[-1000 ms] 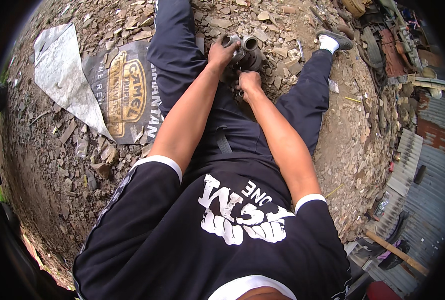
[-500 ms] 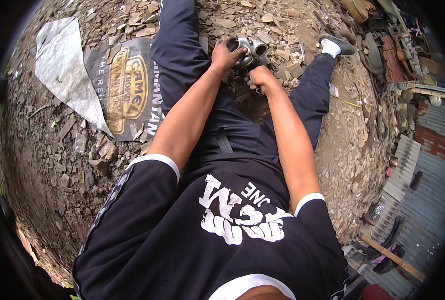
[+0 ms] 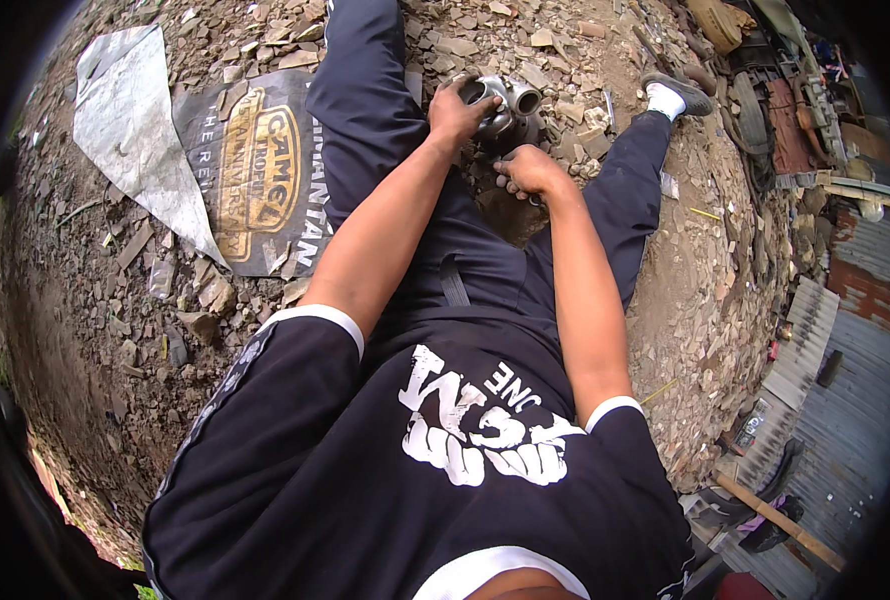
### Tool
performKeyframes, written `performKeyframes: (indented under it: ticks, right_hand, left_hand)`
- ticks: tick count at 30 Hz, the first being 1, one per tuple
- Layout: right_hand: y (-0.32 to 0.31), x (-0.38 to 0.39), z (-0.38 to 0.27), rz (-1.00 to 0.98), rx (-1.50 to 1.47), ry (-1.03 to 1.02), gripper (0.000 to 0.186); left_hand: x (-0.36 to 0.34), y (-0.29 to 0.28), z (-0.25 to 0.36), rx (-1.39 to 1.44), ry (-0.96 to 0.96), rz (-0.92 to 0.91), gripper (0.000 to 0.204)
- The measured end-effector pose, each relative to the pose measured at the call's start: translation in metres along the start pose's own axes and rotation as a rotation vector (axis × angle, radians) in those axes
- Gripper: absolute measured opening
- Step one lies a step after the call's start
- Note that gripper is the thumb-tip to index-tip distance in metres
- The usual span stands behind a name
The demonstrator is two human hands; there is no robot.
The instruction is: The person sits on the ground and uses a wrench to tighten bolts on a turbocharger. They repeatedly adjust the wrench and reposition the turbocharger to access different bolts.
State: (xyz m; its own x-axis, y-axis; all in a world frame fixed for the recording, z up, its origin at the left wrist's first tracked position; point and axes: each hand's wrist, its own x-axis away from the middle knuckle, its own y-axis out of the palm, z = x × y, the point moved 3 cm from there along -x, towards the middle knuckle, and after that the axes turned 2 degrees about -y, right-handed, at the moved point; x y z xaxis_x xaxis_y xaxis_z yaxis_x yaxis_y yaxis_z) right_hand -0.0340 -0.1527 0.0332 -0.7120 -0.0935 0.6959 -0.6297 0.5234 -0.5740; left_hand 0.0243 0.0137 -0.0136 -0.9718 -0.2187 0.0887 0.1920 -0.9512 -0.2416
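Note:
Between my legs sits a grey cast-metal engine part (image 3: pixel 513 118) with round, pipe-like openings, perhaps a pump or turbo housing. My left hand (image 3: pixel 457 112) grips its left side, thumb and fingers hooked around the rim of one opening. Just below the part, my right hand (image 3: pixel 533 174) is closed with the fingers curled in. Something small and dark shows under those fingers, too small to name. The underside of the metal part is in shadow.
Broken stones cover the ground. To the left lie a dark printed banner (image 3: pixel 250 180) and a white sheet (image 3: pixel 130 120). My legs spread on both sides. Corrugated metal sheets (image 3: pixel 835 400), a wooden handle (image 3: pixel 780 520) and scrap items line the right side.
My right hand has shifted slightly right and down, a little away from the metal part. My left hand keeps its hold, and the part has barely moved.

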Motion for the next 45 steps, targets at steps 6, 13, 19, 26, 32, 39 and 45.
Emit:
performKeyframes:
  ticks: [6, 13, 19, 26, 32, 39, 45]
  right_hand:
    - [-0.039, 0.018, 0.075, 0.405, -0.799, 0.035, 0.020]
    - [-0.029, -0.019, 0.085, 0.645, -0.880, 0.010, 0.029]
    - [-0.032, -0.031, 0.100, 0.813, -0.479, 0.084, 0.048]
    - [-0.022, -0.007, 0.089, 0.433, -1.246, -0.051, 0.023]
    - [-0.019, -0.015, 0.065, 0.343, -1.165, -0.077, 0.027]
    - [-0.029, -0.008, 0.066, 0.462, -0.096, -0.056, 0.047]
    - [-0.050, 0.081, 0.024, 0.568, 0.171, -0.279, 0.035]
  left_hand:
    - [0.001, 0.003, 0.006, 0.273, -0.302, -0.001, 0.090]
    - [-0.014, 0.017, -0.021, 0.660, -0.629, -0.374, 0.068]
    - [0.013, 0.047, 0.002, 0.925, -0.738, -0.367, 0.075]
    - [0.028, 0.017, 0.013, 0.304, -0.496, -0.048, 0.101]
    - [0.023, -0.026, 0.032, 0.064, -0.359, -0.164, 0.101]
    - [0.014, -0.019, 0.021, 0.180, -0.258, -0.162, 0.109]
    - [0.015, -0.012, 0.034, 0.006, -0.127, -0.180, 0.106]
